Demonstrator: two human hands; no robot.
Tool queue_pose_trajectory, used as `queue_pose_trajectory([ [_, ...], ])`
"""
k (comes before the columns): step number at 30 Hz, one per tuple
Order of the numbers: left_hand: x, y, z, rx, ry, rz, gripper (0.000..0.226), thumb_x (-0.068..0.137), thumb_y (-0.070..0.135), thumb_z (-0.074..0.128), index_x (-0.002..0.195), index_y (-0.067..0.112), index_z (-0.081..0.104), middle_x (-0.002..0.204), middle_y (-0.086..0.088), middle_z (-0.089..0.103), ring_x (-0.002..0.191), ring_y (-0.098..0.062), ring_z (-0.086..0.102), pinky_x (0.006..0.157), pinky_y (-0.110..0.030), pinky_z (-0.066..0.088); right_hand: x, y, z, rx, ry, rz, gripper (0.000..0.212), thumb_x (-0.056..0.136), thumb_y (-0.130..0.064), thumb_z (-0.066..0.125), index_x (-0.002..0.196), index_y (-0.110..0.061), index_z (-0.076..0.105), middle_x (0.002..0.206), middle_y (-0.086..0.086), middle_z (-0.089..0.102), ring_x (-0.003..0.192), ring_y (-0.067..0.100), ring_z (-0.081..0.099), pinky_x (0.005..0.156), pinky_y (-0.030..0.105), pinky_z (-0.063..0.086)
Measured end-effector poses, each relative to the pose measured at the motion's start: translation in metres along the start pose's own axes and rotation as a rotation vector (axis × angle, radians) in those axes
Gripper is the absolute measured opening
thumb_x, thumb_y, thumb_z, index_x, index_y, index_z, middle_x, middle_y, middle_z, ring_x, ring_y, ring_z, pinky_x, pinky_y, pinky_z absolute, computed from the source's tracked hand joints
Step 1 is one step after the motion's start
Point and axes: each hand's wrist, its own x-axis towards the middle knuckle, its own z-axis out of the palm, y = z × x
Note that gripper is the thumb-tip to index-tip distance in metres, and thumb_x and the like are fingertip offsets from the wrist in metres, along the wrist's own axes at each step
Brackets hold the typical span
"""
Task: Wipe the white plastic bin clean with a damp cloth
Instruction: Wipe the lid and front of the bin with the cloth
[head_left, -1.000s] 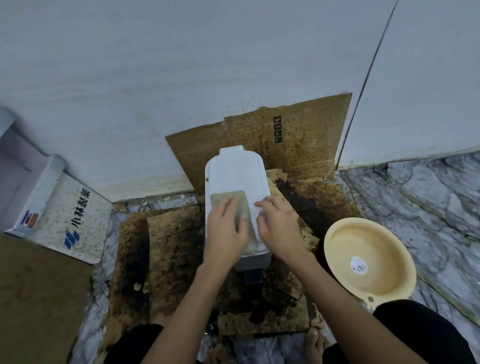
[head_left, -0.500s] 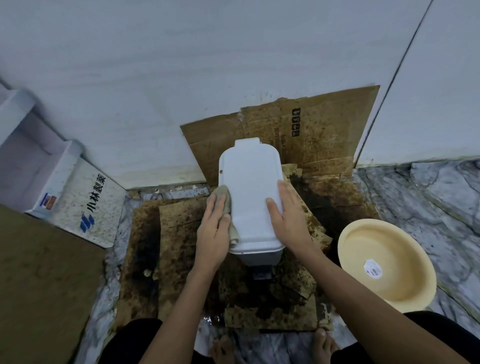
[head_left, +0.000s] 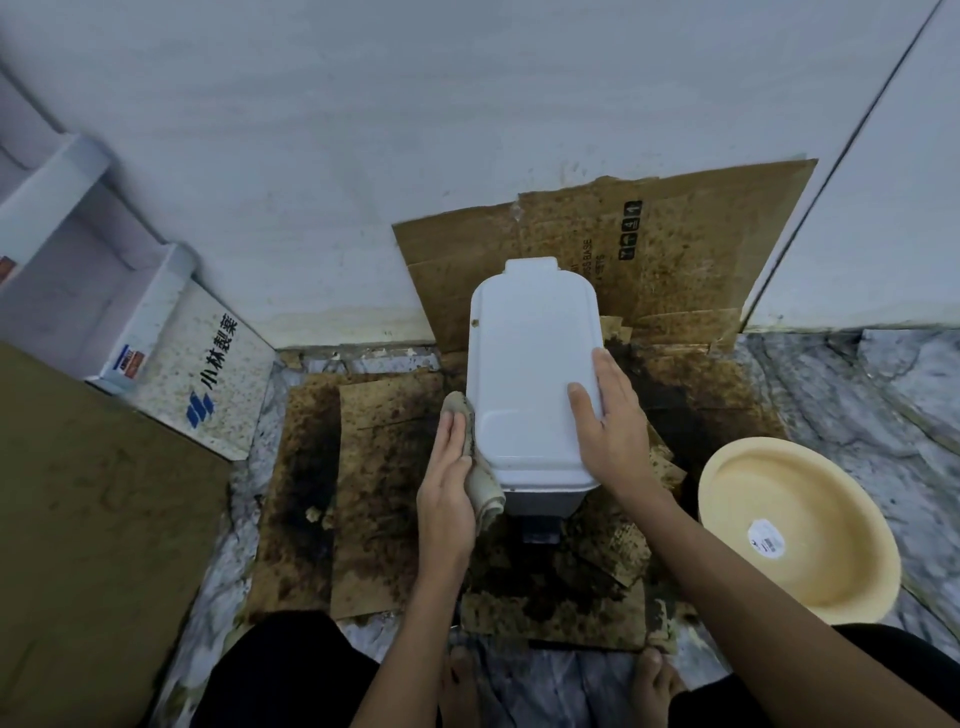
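The white plastic bin (head_left: 530, 358) stands upright on stained cardboard, its closed lid facing me. My left hand (head_left: 448, 480) presses a grey-beige damp cloth (head_left: 480, 478) flat against the bin's left side; part of the cloth hangs out below my palm. My right hand (head_left: 613, 415) lies on the lid's right edge, thumb on top and fingers down the right side, holding the bin steady. A small dark speck sits on the lid's left rim.
Dirty, mould-stained cardboard sheets (head_left: 384, 499) cover the marble floor and lean on the wall behind the bin. A cream plastic basin (head_left: 810, 519) lies on the right. A white printed box (head_left: 208, 374) stands at left. My bare feet (head_left: 660, 680) are at the bottom.
My left hand slid the cloth off the lid's top and down onto the bin's left side. My right hand moved to the lid's right edge.
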Motion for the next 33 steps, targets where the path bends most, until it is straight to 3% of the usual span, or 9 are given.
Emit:
queue_pose_trajectory([
  [4, -0.006, -0.008, -0.001, 0.113, -0.014, 0.055, 0.046, 0.108, 0.018, 0.041, 0.151, 0.035, 0.043, 0.159, 0.032, 0.027, 0.145, 0.012, 0.026, 0.122, -0.031, 0.028, -0.001, 0.004, 0.000, -0.012, 0.015, -0.016, 0.064, 0.099, -0.051, 0.037, 0.154, -0.020, 0.027, 0.160, -0.003, 0.028, 0.146, 0.014, 0.025, 0.119, 0.043, 0.026],
  [9, 0.007, -0.005, -0.010, 0.226, -0.113, 0.143, 0.046, 0.109, 0.019, 0.040, 0.154, 0.030, 0.039, 0.162, 0.026, 0.025, 0.144, 0.017, 0.021, 0.117, -0.011, 0.022, 0.000, 0.003, -0.001, -0.032, 0.003, -0.020, 0.064, 0.098, -0.050, 0.037, 0.153, -0.020, 0.027, 0.159, -0.002, 0.030, 0.145, 0.016, 0.028, 0.118, 0.043, 0.028],
  [12, 0.032, -0.002, -0.014, 0.255, -0.176, 0.140, 0.046, 0.110, 0.018, 0.037, 0.154, 0.030, 0.038, 0.162, 0.023, 0.025, 0.146, 0.013, 0.020, 0.119, -0.012, 0.018, 0.001, 0.004, -0.002, -0.031, 0.004, -0.021, 0.064, 0.098, -0.050, 0.038, 0.153, -0.019, 0.028, 0.159, -0.001, 0.030, 0.145, 0.016, 0.029, 0.118, 0.042, 0.028],
  [16, 0.070, 0.014, -0.016, 0.348, -0.289, 0.152, 0.048, 0.110, 0.024, 0.037, 0.157, 0.034, 0.032, 0.165, 0.021, 0.020, 0.149, 0.009, 0.015, 0.108, 0.002, 0.014, -0.001, 0.004, -0.001, -0.017, 0.009, -0.019, 0.064, 0.098, -0.049, 0.039, 0.153, -0.019, 0.027, 0.159, -0.001, 0.030, 0.145, 0.015, 0.029, 0.119, 0.041, 0.028],
  [21, 0.098, 0.028, -0.013, 0.332, -0.287, 0.122, 0.049, 0.109, 0.029, 0.041, 0.157, 0.037, 0.032, 0.164, 0.020, 0.024, 0.149, 0.003, 0.020, 0.116, -0.016, 0.019, -0.001, 0.002, 0.002, -0.026, 0.021, -0.018, 0.064, 0.099, -0.048, 0.038, 0.153, -0.017, 0.027, 0.159, 0.001, 0.031, 0.144, 0.017, 0.030, 0.118, 0.045, 0.029],
  [27, 0.061, 0.015, -0.014, 0.207, -0.222, 0.088, 0.048, 0.108, 0.025, 0.044, 0.155, 0.034, 0.037, 0.162, 0.020, 0.030, 0.146, 0.007, 0.025, 0.122, -0.022, 0.022, -0.006, 0.000, 0.000, -0.013, 0.018, -0.011, 0.063, 0.099, -0.048, 0.038, 0.153, -0.019, 0.025, 0.159, -0.001, 0.030, 0.143, 0.017, 0.029, 0.117, 0.045, 0.029],
  [29, 0.040, 0.010, -0.014, 0.194, -0.194, 0.096, 0.047, 0.109, 0.023, 0.043, 0.154, 0.033, 0.039, 0.162, 0.020, 0.030, 0.143, 0.011, 0.028, 0.116, -0.014, 0.028, -0.006, 0.000, -0.001, -0.015, 0.019, -0.008, 0.063, 0.099, -0.049, 0.038, 0.153, -0.019, 0.025, 0.159, -0.001, 0.030, 0.143, 0.017, 0.030, 0.117, 0.046, 0.030],
  [31, 0.022, 0.005, -0.013, 0.189, -0.165, 0.079, 0.047, 0.109, 0.021, 0.042, 0.154, 0.031, 0.039, 0.162, 0.020, 0.028, 0.134, 0.021, 0.032, 0.099, -0.001, 0.036, -0.007, 0.001, -0.002, -0.014, 0.018, -0.008, 0.064, 0.098, -0.049, 0.038, 0.153, -0.020, 0.025, 0.159, -0.002, 0.030, 0.143, 0.017, 0.030, 0.116, 0.046, 0.030],
  [33, 0.019, 0.002, -0.012, 0.171, -0.166, 0.077, 0.046, 0.109, 0.021, 0.041, 0.154, 0.029, 0.039, 0.161, 0.021, 0.028, 0.133, 0.022, 0.034, 0.098, -0.002, 0.038, -0.006, 0.002, -0.003, -0.011, 0.015, -0.007, 0.063, 0.098, -0.050, 0.038, 0.153, -0.021, 0.025, 0.159, -0.003, 0.030, 0.143, 0.016, 0.030, 0.117, 0.046, 0.031],
])
